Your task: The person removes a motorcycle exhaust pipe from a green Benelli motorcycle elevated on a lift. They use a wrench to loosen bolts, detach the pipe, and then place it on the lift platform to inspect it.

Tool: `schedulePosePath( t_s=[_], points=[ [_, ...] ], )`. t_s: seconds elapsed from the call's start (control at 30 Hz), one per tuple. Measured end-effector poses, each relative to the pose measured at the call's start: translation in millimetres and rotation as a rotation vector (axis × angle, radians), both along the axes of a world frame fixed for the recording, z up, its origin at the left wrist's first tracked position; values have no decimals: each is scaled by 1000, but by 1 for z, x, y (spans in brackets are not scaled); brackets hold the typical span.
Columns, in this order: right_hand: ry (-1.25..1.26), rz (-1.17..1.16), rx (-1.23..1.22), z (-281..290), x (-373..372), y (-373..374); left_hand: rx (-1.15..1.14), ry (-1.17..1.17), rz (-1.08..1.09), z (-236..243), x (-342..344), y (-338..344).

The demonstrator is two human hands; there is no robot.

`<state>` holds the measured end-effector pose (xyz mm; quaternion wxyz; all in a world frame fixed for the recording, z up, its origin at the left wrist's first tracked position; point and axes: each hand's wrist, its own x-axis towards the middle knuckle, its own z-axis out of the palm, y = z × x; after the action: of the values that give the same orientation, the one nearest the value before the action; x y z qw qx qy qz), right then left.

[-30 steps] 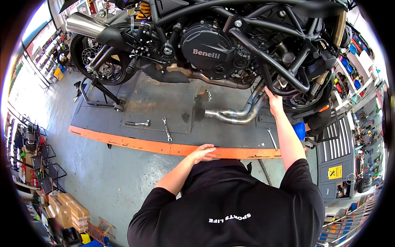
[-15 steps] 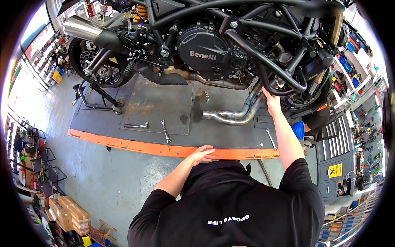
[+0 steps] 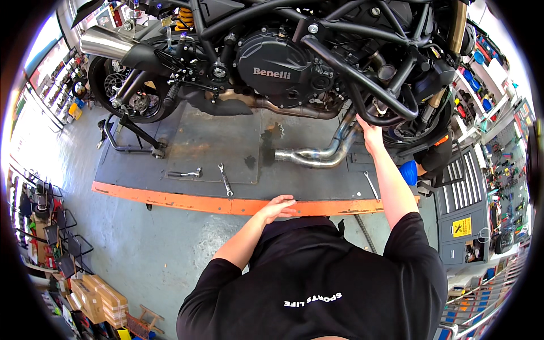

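Note:
A black motorcycle (image 3: 271,71) stands across a dark lift platform (image 3: 218,144). Beneath its front part is a forked metal exhaust pipe (image 3: 317,160), its single outlet pointing left and its two tubes rising toward the engine. My right hand (image 3: 371,136) is closed at the upper part of those tubes, just under the black crash bar (image 3: 362,79); some fingertips are hidden there. With fingers stretched out and nothing held, my left hand (image 3: 277,208) rests by the orange platform edge (image 3: 243,207).
A ratchet (image 3: 185,173) and a spanner (image 3: 225,180) lie on the platform to the left, another spanner (image 3: 372,186) near my right forearm. A paddock stand (image 3: 133,139) is by the rear wheel. Beyond the platform's right end stands a grey tool cabinet (image 3: 462,198).
The whole view has shifted slightly, with the motorcycle and pipe appearing a little further left. Both hands keep nearly the same places.

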<state>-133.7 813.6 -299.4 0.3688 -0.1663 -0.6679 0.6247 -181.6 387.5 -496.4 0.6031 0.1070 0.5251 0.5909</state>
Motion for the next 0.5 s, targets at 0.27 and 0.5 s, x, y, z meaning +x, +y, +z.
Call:
schedulePosePath(
  t_s=[0.27, 0.5],
  points=[
    [15, -12, 0, -1, -2, 0, -12, -7, 0, -7, 0, 2],
    [51, -39, 22, -3, -4, 0, 4, -6, -6, -4, 0, 2]
  ],
)
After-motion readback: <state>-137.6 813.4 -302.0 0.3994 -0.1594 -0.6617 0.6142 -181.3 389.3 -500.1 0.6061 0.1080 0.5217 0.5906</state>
